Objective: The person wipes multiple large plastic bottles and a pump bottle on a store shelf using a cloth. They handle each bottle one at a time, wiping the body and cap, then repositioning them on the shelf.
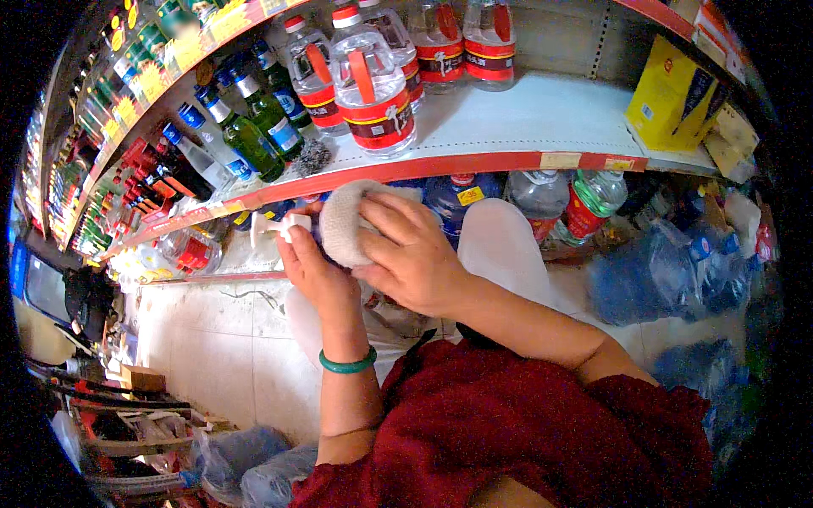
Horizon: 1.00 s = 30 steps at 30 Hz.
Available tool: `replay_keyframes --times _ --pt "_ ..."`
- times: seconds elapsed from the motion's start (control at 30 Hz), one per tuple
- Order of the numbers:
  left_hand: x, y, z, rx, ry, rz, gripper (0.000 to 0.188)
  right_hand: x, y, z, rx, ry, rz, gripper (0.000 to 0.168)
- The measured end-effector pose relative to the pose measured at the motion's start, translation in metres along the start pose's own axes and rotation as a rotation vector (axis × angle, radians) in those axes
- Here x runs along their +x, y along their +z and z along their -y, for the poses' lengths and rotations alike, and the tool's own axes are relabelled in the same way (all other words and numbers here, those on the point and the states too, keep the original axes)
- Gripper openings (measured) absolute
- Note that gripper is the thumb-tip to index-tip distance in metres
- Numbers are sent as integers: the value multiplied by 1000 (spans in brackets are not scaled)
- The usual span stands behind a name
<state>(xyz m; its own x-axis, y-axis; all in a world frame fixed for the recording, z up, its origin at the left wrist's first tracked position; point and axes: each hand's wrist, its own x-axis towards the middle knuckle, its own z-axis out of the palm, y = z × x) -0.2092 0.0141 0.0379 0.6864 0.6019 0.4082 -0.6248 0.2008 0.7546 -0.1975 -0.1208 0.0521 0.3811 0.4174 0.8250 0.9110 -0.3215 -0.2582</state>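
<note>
My left hand (321, 276), with a green bangle on its wrist, grips a white plastic piece (282, 228) with a flared end, perhaps the top of a container. Against it, my right hand (413, 257) presses a folded beige cloth (343, 225). Something dark shows between the cloth and my left fingers, too covered to name. Both hands are in front of the red shelf edge (444, 166), above my knees in pale trousers (502, 247).
Large clear plastic jugs with red labels (375, 89) stand on the white shelf (540, 114). Left of them are green glass bottles (254, 143) and a steel wool scrubber (311, 157). A yellow box (667, 95) stands at right. Plastic-wrapped bottles (692, 267) lie on the floor.
</note>
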Motion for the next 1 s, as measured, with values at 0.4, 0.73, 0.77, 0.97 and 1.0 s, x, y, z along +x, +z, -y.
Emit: replay_keyframes --times 0.4,0.73,0.77,0.97,1.0 --pt "-1 -5 9 -182 -83 -7 30 -26 19 -38 1699 1175 68 45" --pt "8 -7 6 -221 -332 372 54 -34 25 -51 1974 1354 -62 43" --pt "9 -7 6 -176 -318 403 53 -34 25 -53 1952 1337 -40 42" --pt "4 -21 11 -199 -325 347 36 -23 14 -37 1422 1303 -88 39" --pt "3 -18 11 -181 -316 284 33 -29 17 -45 1311 1131 -74 39"
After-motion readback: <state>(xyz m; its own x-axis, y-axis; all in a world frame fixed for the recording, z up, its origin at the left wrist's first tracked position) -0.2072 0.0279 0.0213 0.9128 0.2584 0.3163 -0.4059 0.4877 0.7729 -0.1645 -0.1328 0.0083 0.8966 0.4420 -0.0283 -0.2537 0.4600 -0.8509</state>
